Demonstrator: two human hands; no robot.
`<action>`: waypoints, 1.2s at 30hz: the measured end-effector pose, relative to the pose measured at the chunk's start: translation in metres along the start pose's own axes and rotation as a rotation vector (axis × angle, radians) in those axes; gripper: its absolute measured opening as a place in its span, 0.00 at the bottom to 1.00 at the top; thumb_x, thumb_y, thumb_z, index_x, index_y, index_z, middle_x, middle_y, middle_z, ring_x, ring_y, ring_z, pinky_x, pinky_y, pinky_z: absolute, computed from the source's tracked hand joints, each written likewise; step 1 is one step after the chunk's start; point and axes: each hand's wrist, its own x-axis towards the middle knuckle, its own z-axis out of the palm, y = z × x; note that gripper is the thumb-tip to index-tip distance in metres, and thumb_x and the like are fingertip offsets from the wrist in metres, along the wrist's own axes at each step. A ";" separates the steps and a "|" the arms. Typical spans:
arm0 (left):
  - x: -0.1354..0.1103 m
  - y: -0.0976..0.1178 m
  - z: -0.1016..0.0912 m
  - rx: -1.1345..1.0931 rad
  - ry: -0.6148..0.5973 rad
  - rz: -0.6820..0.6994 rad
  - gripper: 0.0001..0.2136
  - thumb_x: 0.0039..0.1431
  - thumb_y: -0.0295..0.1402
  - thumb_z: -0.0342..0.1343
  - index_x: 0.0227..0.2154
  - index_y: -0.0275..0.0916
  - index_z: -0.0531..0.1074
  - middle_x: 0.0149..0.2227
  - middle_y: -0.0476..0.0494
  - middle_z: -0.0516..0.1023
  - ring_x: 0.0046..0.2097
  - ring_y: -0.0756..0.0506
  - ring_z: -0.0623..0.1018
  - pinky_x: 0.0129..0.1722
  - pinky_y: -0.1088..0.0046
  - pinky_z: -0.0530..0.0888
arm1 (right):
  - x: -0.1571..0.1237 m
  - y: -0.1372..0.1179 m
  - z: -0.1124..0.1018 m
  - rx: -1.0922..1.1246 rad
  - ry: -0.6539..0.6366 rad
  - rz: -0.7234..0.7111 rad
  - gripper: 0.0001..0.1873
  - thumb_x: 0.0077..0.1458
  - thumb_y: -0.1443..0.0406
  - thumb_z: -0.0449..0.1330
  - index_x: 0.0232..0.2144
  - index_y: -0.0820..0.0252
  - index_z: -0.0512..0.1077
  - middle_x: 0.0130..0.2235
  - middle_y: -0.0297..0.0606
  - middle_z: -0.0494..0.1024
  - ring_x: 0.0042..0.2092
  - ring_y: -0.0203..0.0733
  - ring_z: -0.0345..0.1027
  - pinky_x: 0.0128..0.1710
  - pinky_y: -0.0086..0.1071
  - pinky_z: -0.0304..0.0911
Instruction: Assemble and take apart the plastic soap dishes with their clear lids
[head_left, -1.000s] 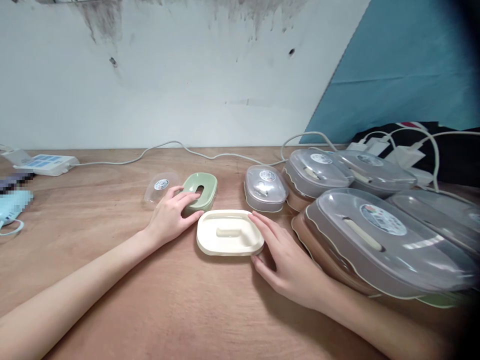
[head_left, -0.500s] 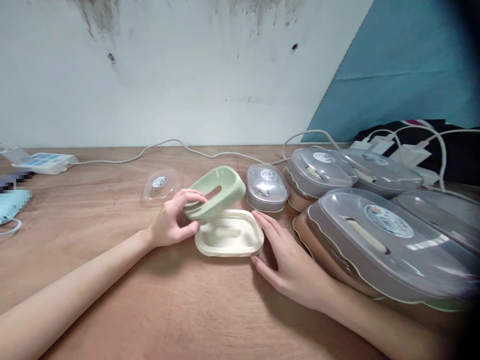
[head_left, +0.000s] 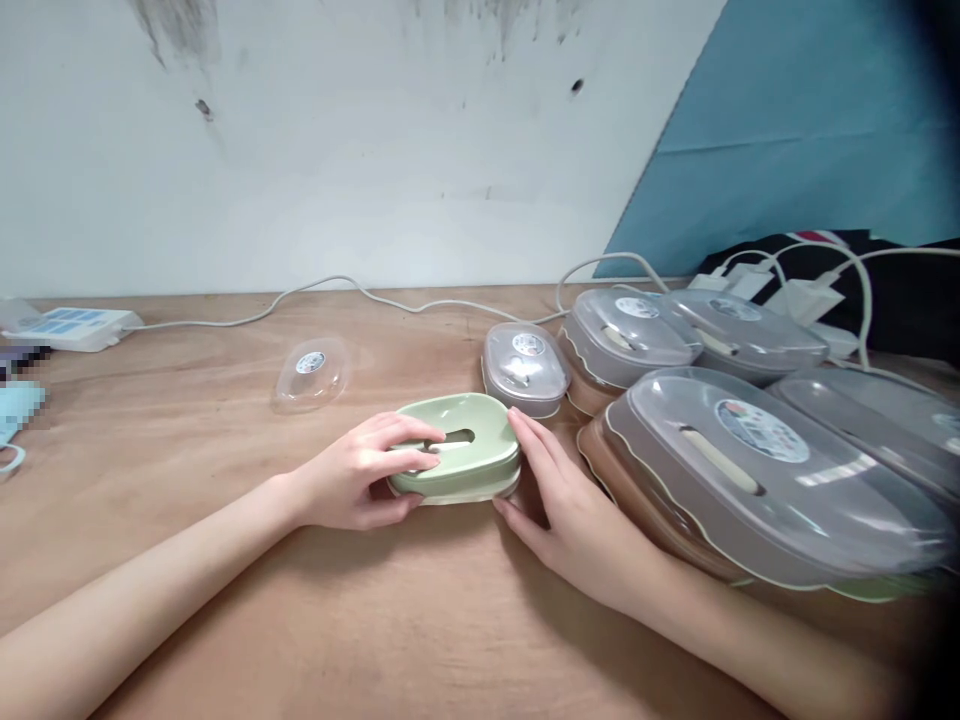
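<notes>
A green soap dish tray (head_left: 487,425) with a slot in its floor sits on a cream soap dish base (head_left: 466,499), which shows only as a thin rim underneath. My left hand (head_left: 367,470) grips the tray's left end, fingers over the rim beside the slot and thumb at the front side. Around the right end of the stacked pair curves my right hand (head_left: 559,500), fingertips at the back corner and thumb low at the front. To the left behind them lies a clear lid (head_left: 311,380) with a round label.
Behind my right hand stands a small lidded soap dish (head_left: 525,370). Large lidded containers (head_left: 720,470) crowd the right side, with more behind them. A white cable (head_left: 405,303) runs along the wall to a power strip (head_left: 75,328) at the far left.
The green tray, earlier tilted above the cream base, has come down to the right and now rests level on it. My left hand came with it; my right hand stays at the right end.
</notes>
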 end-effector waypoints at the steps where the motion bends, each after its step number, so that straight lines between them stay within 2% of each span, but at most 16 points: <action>1: 0.000 0.000 0.000 0.005 -0.003 0.005 0.18 0.52 0.24 0.53 0.47 0.40 0.64 0.52 0.34 0.67 0.51 0.39 0.68 0.49 0.56 0.68 | 0.000 0.000 0.000 -0.022 0.005 -0.008 0.34 0.56 0.67 0.49 0.61 0.62 0.39 0.62 0.54 0.50 0.63 0.50 0.47 0.58 0.47 0.54; 5: 0.000 0.000 0.000 0.020 -0.002 0.021 0.19 0.52 0.24 0.53 0.48 0.40 0.63 0.53 0.32 0.65 0.53 0.38 0.67 0.49 0.56 0.68 | -0.001 0.001 0.001 -0.055 0.024 -0.030 0.33 0.55 0.67 0.51 0.60 0.66 0.43 0.61 0.56 0.53 0.63 0.50 0.46 0.59 0.47 0.54; 9: 0.001 0.002 0.003 0.092 -0.057 0.040 0.15 0.54 0.26 0.52 0.45 0.39 0.65 0.55 0.32 0.64 0.54 0.38 0.67 0.50 0.56 0.66 | -0.002 0.002 0.002 -0.051 0.020 -0.051 0.23 0.56 0.68 0.49 0.54 0.65 0.51 0.60 0.55 0.54 0.62 0.50 0.49 0.57 0.47 0.57; 12: 0.002 0.005 0.003 0.115 -0.082 0.036 0.14 0.54 0.30 0.53 0.44 0.38 0.65 0.55 0.32 0.64 0.54 0.37 0.66 0.52 0.54 0.64 | -0.003 0.002 0.002 -0.037 0.008 -0.045 0.21 0.56 0.68 0.49 0.52 0.64 0.53 0.60 0.55 0.53 0.61 0.50 0.51 0.56 0.47 0.59; 15: 0.001 0.004 0.000 0.160 0.044 -0.040 0.13 0.56 0.33 0.51 0.44 0.39 0.65 0.55 0.32 0.63 0.55 0.37 0.65 0.54 0.53 0.62 | -0.002 0.001 0.002 -0.035 0.002 -0.040 0.21 0.56 0.67 0.49 0.52 0.64 0.53 0.60 0.55 0.54 0.61 0.50 0.52 0.55 0.47 0.59; 17: -0.002 -0.003 -0.004 0.268 0.191 -0.199 0.12 0.58 0.32 0.48 0.45 0.40 0.64 0.55 0.34 0.63 0.56 0.39 0.65 0.55 0.53 0.61 | -0.001 0.001 0.001 -0.042 -0.002 -0.038 0.21 0.56 0.67 0.49 0.52 0.63 0.53 0.60 0.55 0.54 0.60 0.50 0.53 0.55 0.47 0.59; 19: -0.006 -0.016 -0.008 0.441 0.275 -0.474 0.14 0.57 0.33 0.48 0.47 0.38 0.64 0.56 0.33 0.61 0.59 0.36 0.61 0.55 0.51 0.59 | -0.001 0.002 0.000 -0.047 -0.010 -0.035 0.20 0.56 0.67 0.49 0.51 0.63 0.53 0.60 0.55 0.53 0.60 0.51 0.54 0.55 0.47 0.60; 22: -0.017 -0.038 -0.013 0.612 0.225 -0.929 0.22 0.56 0.38 0.50 0.51 0.31 0.62 0.59 0.23 0.53 0.61 0.23 0.49 0.52 0.37 0.53 | -0.001 0.002 0.000 -0.048 -0.018 -0.037 0.20 0.56 0.67 0.49 0.51 0.62 0.52 0.60 0.55 0.53 0.60 0.51 0.54 0.55 0.47 0.60; 24: -0.024 -0.048 -0.017 0.590 0.180 -1.036 0.24 0.57 0.41 0.49 0.52 0.30 0.62 0.58 0.19 0.53 0.60 0.19 0.49 0.47 0.32 0.55 | -0.001 0.002 0.000 -0.051 -0.020 -0.041 0.20 0.56 0.67 0.49 0.51 0.62 0.52 0.60 0.55 0.53 0.60 0.51 0.54 0.55 0.47 0.59; 25: -0.026 -0.051 -0.018 0.562 0.161 -1.020 0.23 0.58 0.42 0.48 0.52 0.32 0.63 0.58 0.21 0.55 0.60 0.20 0.52 0.47 0.33 0.57 | -0.002 0.002 0.000 -0.053 -0.018 -0.042 0.20 0.56 0.67 0.49 0.51 0.62 0.52 0.60 0.55 0.53 0.60 0.51 0.54 0.55 0.47 0.60; 27: -0.027 -0.051 -0.020 0.507 0.126 -0.933 0.19 0.57 0.42 0.49 0.49 0.38 0.66 0.58 0.30 0.58 0.60 0.29 0.57 0.52 0.44 0.61 | -0.002 0.002 -0.001 -0.060 -0.017 -0.043 0.20 0.56 0.67 0.49 0.51 0.62 0.52 0.60 0.55 0.53 0.60 0.51 0.54 0.55 0.46 0.60; 29: -0.024 -0.047 -0.018 0.461 0.095 -0.835 0.16 0.56 0.42 0.51 0.45 0.42 0.68 0.60 0.38 0.55 0.61 0.37 0.57 0.56 0.56 0.61 | -0.002 0.002 -0.001 -0.067 -0.012 -0.044 0.20 0.56 0.67 0.49 0.51 0.62 0.52 0.60 0.55 0.54 0.59 0.51 0.55 0.54 0.46 0.60; 30: -0.022 -0.044 -0.017 0.441 0.091 -0.805 0.16 0.55 0.43 0.52 0.44 0.42 0.68 0.61 0.40 0.52 0.62 0.39 0.56 0.57 0.58 0.60 | -0.002 0.001 -0.001 -0.069 -0.010 -0.043 0.20 0.56 0.67 0.49 0.51 0.62 0.52 0.60 0.55 0.54 0.59 0.51 0.55 0.54 0.46 0.61; 32: -0.018 -0.041 -0.012 0.410 0.104 -0.809 0.22 0.53 0.46 0.54 0.49 0.41 0.65 0.61 0.37 0.51 0.62 0.36 0.54 0.57 0.55 0.58 | -0.002 0.001 -0.001 -0.072 -0.011 -0.041 0.21 0.56 0.67 0.49 0.51 0.62 0.52 0.60 0.54 0.54 0.59 0.51 0.55 0.54 0.46 0.61; 34: -0.016 -0.040 -0.009 0.388 0.129 -0.863 0.29 0.53 0.48 0.53 0.54 0.38 0.59 0.59 0.32 0.56 0.60 0.33 0.57 0.55 0.49 0.58 | -0.002 0.001 -0.001 -0.074 -0.012 -0.037 0.21 0.56 0.67 0.50 0.51 0.62 0.52 0.60 0.54 0.54 0.59 0.51 0.55 0.54 0.46 0.61; 36: -0.016 -0.040 -0.009 0.380 0.143 -0.899 0.33 0.52 0.50 0.53 0.57 0.37 0.55 0.55 0.32 0.62 0.57 0.32 0.61 0.53 0.48 0.60 | -0.002 0.001 0.000 -0.074 -0.013 -0.035 0.21 0.56 0.67 0.50 0.51 0.62 0.52 0.60 0.54 0.54 0.59 0.50 0.55 0.54 0.46 0.60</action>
